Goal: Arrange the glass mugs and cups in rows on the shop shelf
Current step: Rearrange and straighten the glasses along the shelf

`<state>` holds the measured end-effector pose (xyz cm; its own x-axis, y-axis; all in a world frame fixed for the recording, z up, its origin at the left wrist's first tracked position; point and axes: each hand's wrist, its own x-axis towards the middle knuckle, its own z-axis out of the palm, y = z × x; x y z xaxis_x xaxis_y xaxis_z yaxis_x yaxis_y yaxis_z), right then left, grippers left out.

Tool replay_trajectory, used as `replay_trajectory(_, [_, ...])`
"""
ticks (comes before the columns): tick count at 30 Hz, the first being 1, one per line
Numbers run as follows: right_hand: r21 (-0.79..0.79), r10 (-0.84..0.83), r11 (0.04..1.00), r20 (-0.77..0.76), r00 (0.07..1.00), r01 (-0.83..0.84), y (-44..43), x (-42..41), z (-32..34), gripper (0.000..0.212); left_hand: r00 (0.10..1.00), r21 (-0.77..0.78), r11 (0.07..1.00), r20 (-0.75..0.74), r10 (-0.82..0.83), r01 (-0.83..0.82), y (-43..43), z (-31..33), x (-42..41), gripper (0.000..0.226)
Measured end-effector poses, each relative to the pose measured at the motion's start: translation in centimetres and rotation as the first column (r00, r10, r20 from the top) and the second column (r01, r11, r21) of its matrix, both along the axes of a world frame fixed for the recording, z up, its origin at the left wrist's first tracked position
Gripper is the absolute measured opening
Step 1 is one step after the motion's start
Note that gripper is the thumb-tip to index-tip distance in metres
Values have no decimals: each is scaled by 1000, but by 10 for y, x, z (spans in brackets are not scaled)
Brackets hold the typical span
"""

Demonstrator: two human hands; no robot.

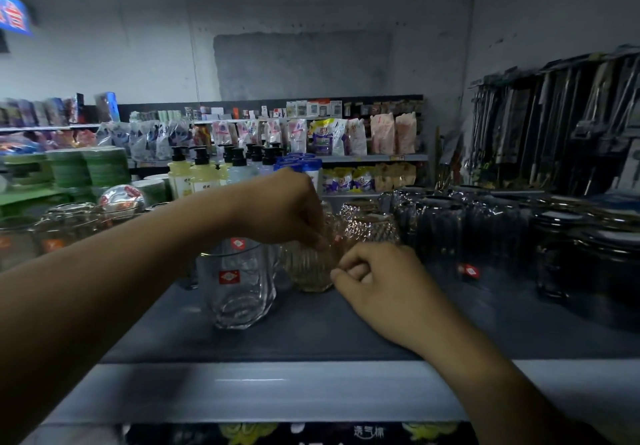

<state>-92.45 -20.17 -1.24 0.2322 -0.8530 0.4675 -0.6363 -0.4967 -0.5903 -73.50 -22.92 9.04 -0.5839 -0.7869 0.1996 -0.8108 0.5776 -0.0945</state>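
Ribbed cup [308,268] stood on shelf [311,337], between clear mug [239,285] and patterned cups [370,226]. Rim pinched by left hand [284,209] fingers. Right hand [381,280] fingers curled at cup's side, grip not discernible. Risk: neighbouring glass struck and chipped if cup is slid carelessly.

Dark grey shelf [311,333], pale front lip. Near centre: one clear mug [239,288], red label. Just behind it: a ribbed cup [308,268]. Farther right: diamond-cut cups [374,226], then dark mugs [491,233], closely packed. Far left: clear glasses [52,233].
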Motion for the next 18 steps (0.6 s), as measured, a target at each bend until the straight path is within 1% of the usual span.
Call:
replay_trajectory(3, [16, -5, 1000, 14, 1000, 5, 1, -2, 1, 18, 993, -51, 998, -115, -37, 31, 10, 2, 7, 12])
replay_trajectory(5, [10, -6, 1000, 39, 999, 6, 1, -4, 1, 22, 984, -108, 994, -172, -54, 36, 18, 7, 11, 14])
replay_trajectory(7, [6, 10, 1000, 67, 998, -11, 2, -5, 2, 29, 964, -156, 988, -259, -61, 21, 29, 12, 16, 17])
replay_trajectory(9, [41, 52, 997, 157, 986, -59, 6, -2, 6, 33, 916, -215, 977, -392, -86, 0, 42, 11, 21, 21])
replay_trajectory(10, [100, 81, 989, 260, 962, -110, 9, 1, 10, 34, 873, -251, 968, -475, -109, -16, 49, 8, 22, 21])
replay_trajectory(11, [186, 97, 965, 397, 913, -184, 12, 5, 15, 38, 815, -285, 958, -564, -132, -42, 55, 2, 23, 20])
replay_trajectory(12, [270, 108, 917, 541, 834, -294, 15, 8, 21, 48, 744, -307, 949, -650, -156, -69, 61, -4, 24, 19])
replay_trajectory(13, [300, 127, 851, 679, 723, -431, 18, 11, 27, 59, 664, -321, 943, -725, -185, -88, 66, -11, 23, 18])
replay_trajectory(14, [260, 161, 783, 793, 588, -565, 20, 15, 34, 67, 581, -337, 937, -783, -222, -96, 70, -19, 22, 18])
replay_trajectory(15, [173, 204, 723, 872, 446, -669, 22, 19, 39, 69, 504, -354, 931, -823, -261, -95, 73, -28, 19, 17])
replay_trajectory(16, [81, 238, 690, 913, 331, -719, 24, 21, 43, 65, 433, -365, 926, -853, -291, -96, 76, -35, 16, 18])
replay_trajectory(17, [15, 252, 695, 931, 263, -719, 26, 24, 46, 60, 370, -374, 922, -875, -314, -103, 79, -43, 12, 18])
replay_trajectory(18, [-17, 257, 732, 933, 253, -681, 27, 27, 49, 56, 321, -380, 918, -889, -328, -113, 82, -49, 11, 18])
